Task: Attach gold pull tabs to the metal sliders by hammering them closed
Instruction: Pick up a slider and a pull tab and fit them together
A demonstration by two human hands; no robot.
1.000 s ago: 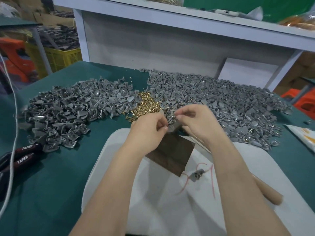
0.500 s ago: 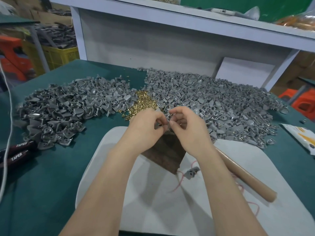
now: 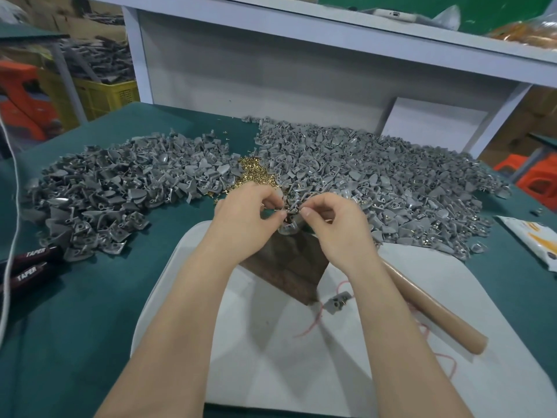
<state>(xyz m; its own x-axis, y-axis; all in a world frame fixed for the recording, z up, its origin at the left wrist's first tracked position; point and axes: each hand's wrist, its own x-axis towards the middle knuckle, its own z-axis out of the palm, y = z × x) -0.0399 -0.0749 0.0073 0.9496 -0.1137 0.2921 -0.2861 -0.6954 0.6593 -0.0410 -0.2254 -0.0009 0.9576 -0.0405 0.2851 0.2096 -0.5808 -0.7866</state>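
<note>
My left hand [image 3: 245,211] and my right hand [image 3: 334,220] meet over the far end of a dark wooden block [image 3: 289,274]. Between their fingertips they pinch one grey metal slider [image 3: 291,226]; what else they hold is too small to tell. A small heap of gold pull tabs [image 3: 254,176] lies just beyond the left hand, between two big piles of grey sliders [image 3: 120,188] [image 3: 376,176]. A hammer's wooden handle [image 3: 434,309] lies to the right of my right forearm; its head is hidden. A lone slider [image 3: 337,301] rests on the white board [image 3: 271,357].
Red-handled pliers [image 3: 28,267] and a white cord [image 3: 12,206] lie at the left on the green table [image 3: 75,327]. A white packet [image 3: 536,239] sits at the right edge. A white shelf unit [image 3: 271,70] closes off the back. Thin red thread [image 3: 313,324] loops over the board.
Both hands have drawn closer together and slightly forward over the block's far end, still working the small piece between their fingertips. The view has shifted a little.
</note>
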